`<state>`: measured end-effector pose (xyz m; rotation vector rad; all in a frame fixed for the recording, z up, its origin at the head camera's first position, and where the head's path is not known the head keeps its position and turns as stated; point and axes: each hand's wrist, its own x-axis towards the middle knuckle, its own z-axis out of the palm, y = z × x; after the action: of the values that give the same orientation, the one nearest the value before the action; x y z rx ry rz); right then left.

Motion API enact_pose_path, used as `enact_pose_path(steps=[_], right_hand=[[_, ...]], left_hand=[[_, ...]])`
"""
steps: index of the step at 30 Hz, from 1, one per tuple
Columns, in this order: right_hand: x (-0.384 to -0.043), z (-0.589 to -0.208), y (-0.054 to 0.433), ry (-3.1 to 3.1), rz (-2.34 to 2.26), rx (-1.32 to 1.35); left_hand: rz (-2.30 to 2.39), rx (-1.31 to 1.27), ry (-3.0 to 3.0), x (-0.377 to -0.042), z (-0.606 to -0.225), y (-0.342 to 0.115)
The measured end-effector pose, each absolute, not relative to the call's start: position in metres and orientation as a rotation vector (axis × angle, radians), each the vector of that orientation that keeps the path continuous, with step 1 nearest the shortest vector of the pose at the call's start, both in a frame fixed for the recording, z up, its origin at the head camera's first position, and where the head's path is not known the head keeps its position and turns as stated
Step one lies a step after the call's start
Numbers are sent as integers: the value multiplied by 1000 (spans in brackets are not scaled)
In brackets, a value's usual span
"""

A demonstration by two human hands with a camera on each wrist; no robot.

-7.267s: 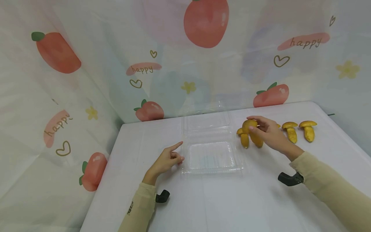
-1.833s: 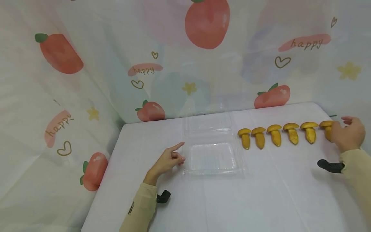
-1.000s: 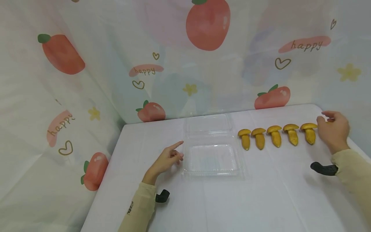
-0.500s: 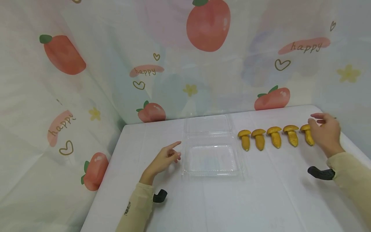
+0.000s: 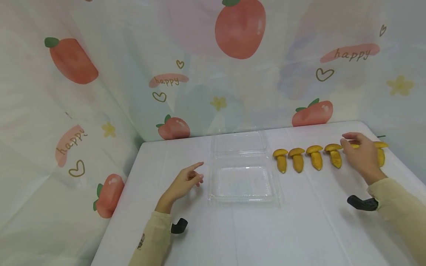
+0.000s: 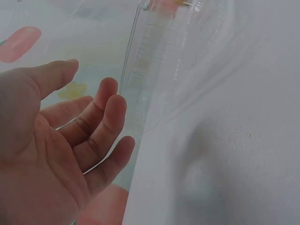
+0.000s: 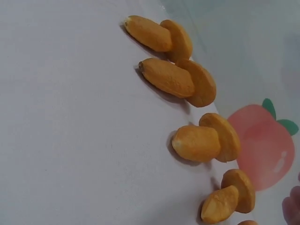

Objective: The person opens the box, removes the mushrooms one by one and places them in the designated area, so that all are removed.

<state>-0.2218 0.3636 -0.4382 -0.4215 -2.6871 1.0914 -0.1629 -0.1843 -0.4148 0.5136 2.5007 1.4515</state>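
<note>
Several yellow-brown mushrooms (image 5: 316, 158) lie in a row on the white table, caps toward the back wall. My right hand (image 5: 362, 155) hovers over the right part of this row, fingers loosely bent with nothing in them, and hides much of one mushroom. Only its fingertips (image 7: 291, 206) show at the edge of the right wrist view. A clear plastic clamshell box (image 5: 244, 181) lies with its lid (image 5: 239, 143) folded back toward the wall. Just left of the box, my left hand (image 5: 182, 182) is held with its index finger stretched out and the others relaxed, holding nothing.
The white tabletop (image 5: 266, 232) ends at a cloth backdrop (image 5: 253, 85) printed with fruit, hearts and words. Another backdrop (image 5: 30, 122) stands along the left side. A black wrist camera mount (image 5: 362, 203) sticks out from the right sleeve.
Earlier the right hand held a mushroom near the box; the mushrooms now lie in a single row. The right hand has since moved left from the row's right end. The left hand drew slightly leftward.
</note>
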Motion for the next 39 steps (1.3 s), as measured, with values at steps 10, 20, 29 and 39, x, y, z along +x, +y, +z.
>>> enact_pose_path(steps=[10,20,29,39], right_hand=[[-215,-440,342,-2662,1122,-219],[-208,-435,315,-2644,1124,-95],[-203,-437,297,-2623,1144,94],[-191,-428,261,-2652,1171,243]], left_hand=[[1448,481,2577,-176,-445,-194],[1496,542,2599,-169,-432,-196],[1479,573,2632,-165,-426,-195],[1378,587,2775,-151,-414,-188]])
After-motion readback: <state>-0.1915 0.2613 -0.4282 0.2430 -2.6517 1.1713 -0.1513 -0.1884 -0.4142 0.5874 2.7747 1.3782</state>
